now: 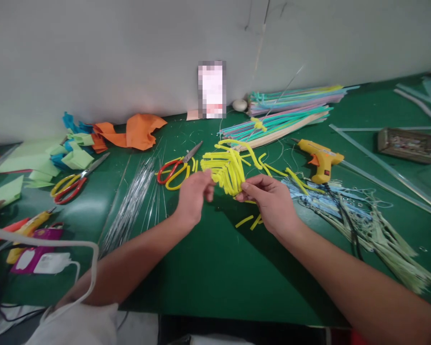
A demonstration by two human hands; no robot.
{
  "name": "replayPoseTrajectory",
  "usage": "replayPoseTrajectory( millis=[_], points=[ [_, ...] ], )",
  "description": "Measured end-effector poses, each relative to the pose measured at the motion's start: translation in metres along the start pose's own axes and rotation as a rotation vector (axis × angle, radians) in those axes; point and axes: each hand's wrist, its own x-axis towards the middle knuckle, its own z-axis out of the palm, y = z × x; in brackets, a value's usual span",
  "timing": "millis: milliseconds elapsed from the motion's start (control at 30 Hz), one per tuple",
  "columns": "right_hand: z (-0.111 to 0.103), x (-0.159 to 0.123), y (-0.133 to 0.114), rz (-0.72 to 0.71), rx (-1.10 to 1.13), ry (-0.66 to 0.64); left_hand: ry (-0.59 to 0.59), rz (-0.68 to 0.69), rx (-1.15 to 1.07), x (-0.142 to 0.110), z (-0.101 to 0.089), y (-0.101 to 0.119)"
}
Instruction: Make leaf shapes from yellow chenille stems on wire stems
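While right hand (275, 203) pinches yellow piece (232, 170); left hand (193, 194) grip unclear; green table (208, 268) beneath; grey wall (129, 57) behind

Muted light — edges perhaps soft

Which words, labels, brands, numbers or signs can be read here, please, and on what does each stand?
No text can be read.
Upright screen: pixelated, illegible.
White block with cable: any marking too blurred.
Glue gun: no legible lettering.
Held yellow piece: no lettering visible.
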Motion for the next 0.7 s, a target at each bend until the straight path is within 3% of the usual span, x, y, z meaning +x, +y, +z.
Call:
replayPoseTrajectory(
  millis=[67, 133, 200, 300, 400, 700],
  points=[
    [-0.002, 0.0, 0.0, -0.05, -0.055, 0.006, 0.199, 0.173, -0.048, 0.004, -0.007, 0.003],
    [-0.003, 0.0, 0.0, -0.09, -0.112, -0.008, 0.28, 0.37, 0.008, 0.007, -0.012, 0.01],
    [-0.004, -0.001, -0.001, -0.12, -0.164, -0.027, 0.22, 0.493, 0.181, 0.008, -0.016, 0.02],
    [-0.003, -0.003, -0.002, -0.135, -0.224, -0.05, 0.035, 0.53, 0.453, 0.01, -0.017, 0.035],
    [-0.002, -0.006, -0.003, -0.127, -0.26, -0.063, -0.016, 0.598, 0.627, 0.01, -0.017, 0.044],
    [0.002, -0.008, -0.001, -0.088, -0.332, -0.09, -0.059, 0.712, 0.643, 0.004, -0.013, 0.047]
  ],
)
